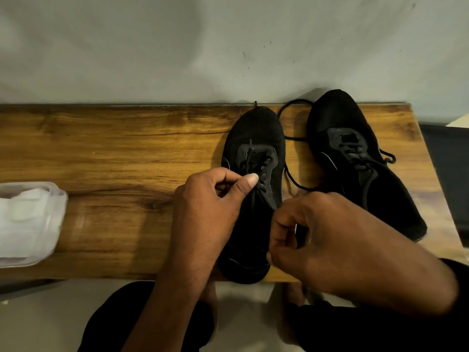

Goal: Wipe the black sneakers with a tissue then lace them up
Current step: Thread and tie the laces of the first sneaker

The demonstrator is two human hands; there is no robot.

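Two black sneakers stand on a wooden bench (101,153), toes toward the wall. The left sneaker (256,130) lies under both hands. My left hand (210,207) pinches its black lace (250,158) between thumb and forefinger over the eyelets. My right hand (330,232) is curled at the shoe's right side, fingers closed on the other part of the lace, which loops out over the bench (291,179). The right sneaker (355,158) stands beside it, angled right, with laces threaded through its eyelets.
A white tissue pack in clear plastic (28,222) lies at the bench's left end. A grey wall rises behind the bench. A dark object (446,174) sits past the bench's right end. My knees in black trousers are below the front edge.
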